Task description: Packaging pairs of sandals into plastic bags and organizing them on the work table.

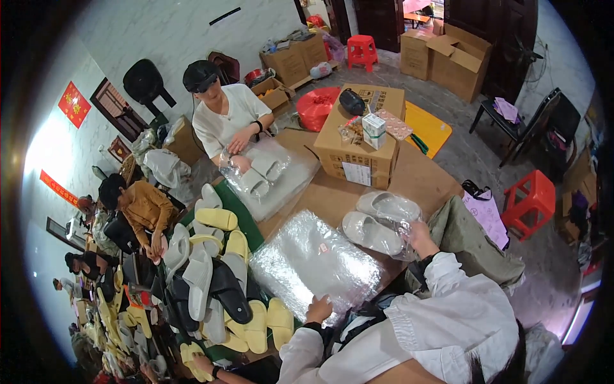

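Observation:
My right hand (pixel 420 239) grips the edge of a clear plastic bag (pixel 407 214) at the table's right side. A pair of pale grey slide slippers (pixel 369 233) lies inside the bag, side by side. My left hand (pixel 319 310) rests its fingers on the near edge of a shiny stack of clear plastic bags (pixel 300 249); nothing solid shows in it. Left of the stack is a heap of slides in several colours, among them a black slide (pixel 229 294), a white slide (pixel 198 278) and yellow slides (pixel 256 326).
Across the table, a co-worker in white (pixel 224 118) handles bagged slippers (pixel 265 165). Another in mustard (pixel 148 208) works farther left. At lower left, another person's hand (pixel 203 365) touches yellow slides. A cardboard carton (pixel 345 150) stands at the back, and a red stool (pixel 529 201) at right.

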The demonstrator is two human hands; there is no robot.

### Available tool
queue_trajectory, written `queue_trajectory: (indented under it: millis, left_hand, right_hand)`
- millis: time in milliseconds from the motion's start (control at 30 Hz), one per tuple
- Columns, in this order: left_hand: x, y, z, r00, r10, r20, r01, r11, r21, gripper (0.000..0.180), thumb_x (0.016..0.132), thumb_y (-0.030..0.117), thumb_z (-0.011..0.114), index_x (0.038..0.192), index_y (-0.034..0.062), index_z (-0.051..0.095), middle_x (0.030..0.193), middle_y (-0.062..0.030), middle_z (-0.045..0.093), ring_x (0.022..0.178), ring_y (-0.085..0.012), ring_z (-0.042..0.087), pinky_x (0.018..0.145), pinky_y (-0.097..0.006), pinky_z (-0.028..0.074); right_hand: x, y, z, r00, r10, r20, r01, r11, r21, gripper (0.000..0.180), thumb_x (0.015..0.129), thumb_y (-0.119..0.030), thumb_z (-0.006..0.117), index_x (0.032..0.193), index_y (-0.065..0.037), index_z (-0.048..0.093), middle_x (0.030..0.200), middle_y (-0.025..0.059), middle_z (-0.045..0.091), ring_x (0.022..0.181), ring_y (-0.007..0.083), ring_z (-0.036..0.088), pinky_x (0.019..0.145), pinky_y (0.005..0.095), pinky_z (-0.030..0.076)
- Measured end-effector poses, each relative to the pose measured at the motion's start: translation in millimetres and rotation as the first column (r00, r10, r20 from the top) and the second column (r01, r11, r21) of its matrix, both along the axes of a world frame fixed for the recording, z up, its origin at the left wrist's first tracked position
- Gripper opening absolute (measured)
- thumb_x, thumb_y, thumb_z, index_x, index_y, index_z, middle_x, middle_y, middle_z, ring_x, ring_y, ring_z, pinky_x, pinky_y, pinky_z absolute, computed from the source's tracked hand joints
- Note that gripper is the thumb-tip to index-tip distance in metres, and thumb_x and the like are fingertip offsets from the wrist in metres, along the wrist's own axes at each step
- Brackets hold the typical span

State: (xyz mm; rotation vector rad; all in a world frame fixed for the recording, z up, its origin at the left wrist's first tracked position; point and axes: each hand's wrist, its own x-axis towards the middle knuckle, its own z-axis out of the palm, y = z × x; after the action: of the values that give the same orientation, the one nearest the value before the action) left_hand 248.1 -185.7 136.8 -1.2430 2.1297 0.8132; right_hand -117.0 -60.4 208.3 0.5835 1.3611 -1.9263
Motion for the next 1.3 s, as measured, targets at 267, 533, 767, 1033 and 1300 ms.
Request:
queue_trajectory:
  millis: [267, 533, 767, 1033, 1300]
  left_hand:
    - [-2, 0, -10, 0.998, -0.003, -0.058, 0.003, 1.0, -0.001, 0.047, 0.082, 0.038, 0.046, 0.128, 0.0261, 0.043, 0.137, -0.0225, 0.026, 0.115, -0.0456, 0.038, 0.095, -0.051, 0.034]
    - [8, -4, -9, 0.999, 0.009, -0.049, -0.011, 0.999, -0.037, 0.05, 0.082, 0.039, 0.045, 0.13, 0.0248, 0.04, 0.137, -0.0208, 0.028, 0.115, -0.0413, 0.041, 0.095, -0.048, 0.035]
    - [17, -13, 7, 0.981, 0.103, -0.166, -0.125, 0.984, -0.129, 0.046, 0.082, 0.03, 0.049, 0.125, 0.0158, 0.045, 0.131, -0.0251, 0.034, 0.114, -0.0392, 0.042, 0.094, -0.046, 0.037]
    - [16, -52, 62, 0.811, 0.076, -0.58, -0.324, 0.885, -0.336, 0.038, 0.083, 0.023, 0.052, 0.119, 0.0101, 0.048, 0.124, -0.0276, 0.039, 0.106, -0.0436, 0.046, 0.089, -0.044, 0.04]
    - [97, -111, 133, 0.562, 0.087, -0.823, -0.725, 0.531, -0.439, 0.035, 0.078, 0.012, 0.058, 0.11, -0.0011, 0.05, 0.115, -0.023, 0.046, 0.109, -0.0392, 0.042, 0.094, -0.041, 0.034]
  right_hand:
    - [-69, 8, -99, 0.962, 0.236, -0.135, -0.227, 0.971, 0.073, 0.025, 0.078, -0.009, 0.051, 0.102, -0.003, 0.048, 0.099, 0.0111, 0.054, 0.084, 0.0262, 0.055, 0.065, 0.0416, 0.045]
    - [2, -31, -3, 0.309, 0.649, -0.695, 0.429, 0.557, 0.711, 0.053, 0.071, -0.012, 0.061, 0.12, -0.002, 0.042, 0.12, 0.0205, 0.046, 0.113, 0.0352, 0.042, 0.094, 0.0425, 0.033]
    - [114, -70, -46, -0.405, 0.787, -0.465, -0.423, 0.289, 0.859, 0.038, 0.072, -0.02, 0.058, 0.107, -0.005, 0.055, 0.111, 0.0187, 0.05, 0.096, 0.0372, 0.051, 0.085, 0.0433, 0.041]
    - [188, -68, -92, -0.829, 0.53, -0.18, -0.393, -0.322, 0.862, 0.039, 0.079, -0.033, 0.055, 0.115, -0.02, 0.055, 0.112, 0.0148, 0.051, 0.096, 0.0362, 0.054, 0.082, 0.0453, 0.044]
    - [195, -86, -163, -0.977, 0.039, -0.208, -0.205, -0.428, 0.88, 0.03, 0.082, -0.028, 0.05, 0.102, -0.007, 0.054, 0.106, 0.0228, 0.052, 0.089, 0.0393, 0.055, 0.077, 0.0444, 0.045]
